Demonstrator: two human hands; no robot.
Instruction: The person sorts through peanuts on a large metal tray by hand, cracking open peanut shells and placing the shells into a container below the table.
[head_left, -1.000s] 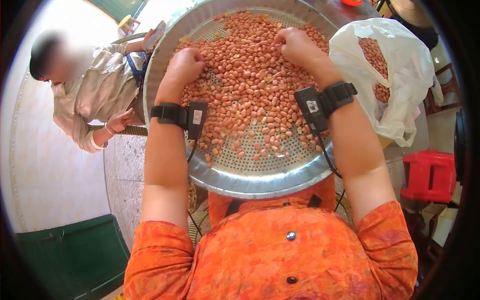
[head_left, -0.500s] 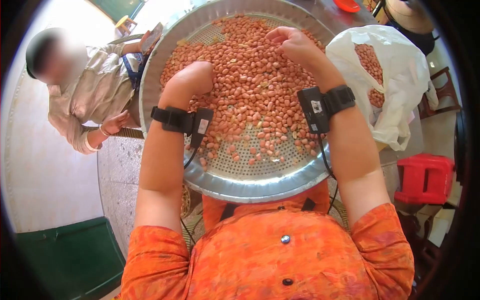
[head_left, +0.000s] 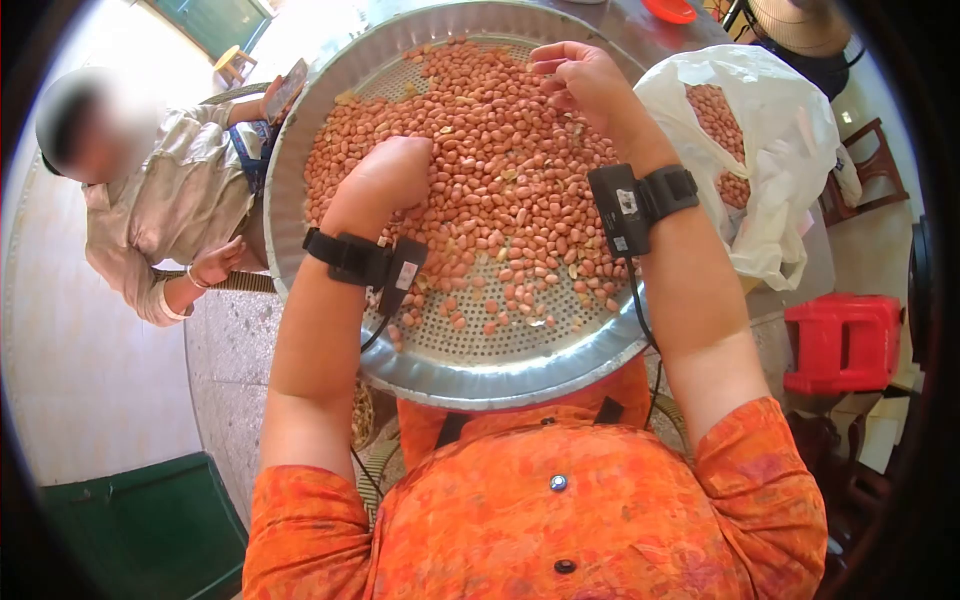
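Reddish peanuts cover much of a round metal tray with a perforated bottom. Over the left part of the peanuts is my left hand, its back turned up and its fingers curled under; what they hold, if anything, is hidden. My right hand is above the upper right part of the peanuts, fingers bent and partly apart, with nothing visible in them. Fewer peanuts lie on the near part of the tray, where the holes show.
A white plastic bag of peanuts stands right of the tray. Further right are a red stool and a wooden chair. A person sits at the left, holding a phone-like object. A red dish is at the top.
My left hand has moved toward the tray's middle and slightly nearer me, turning its back up. My right hand has lifted a little and its fingers have opened out. The view has shifted slightly.
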